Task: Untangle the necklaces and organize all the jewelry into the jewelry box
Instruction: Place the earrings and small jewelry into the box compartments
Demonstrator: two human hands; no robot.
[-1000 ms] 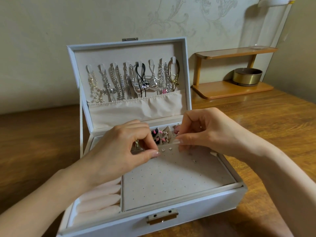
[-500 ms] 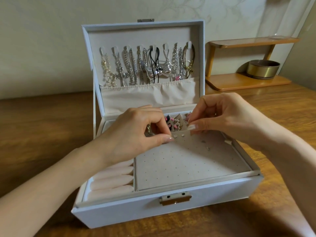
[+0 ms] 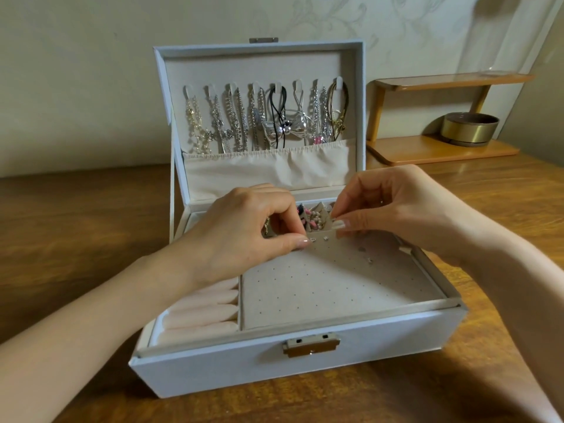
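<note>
Wooden tabletop, centre frame: white jewelry box (image 3: 293, 366); left hand (image 3: 244, 230) & right hand (image 3: 393, 209) pinch perforated beige earring card (image 3: 335, 288), prob. a stud; slip drops it.

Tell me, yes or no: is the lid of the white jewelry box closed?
No, the white jewelry box has its lid standing upright and open, with silver and black necklaces hanging on the hooks inside it.

Both forearms are bare, no sleeves showing. The left hand (image 3: 244, 227) and right hand (image 3: 393, 209) wear no rings or watch; nails are longish, glossy, pale-tipped.
</note>
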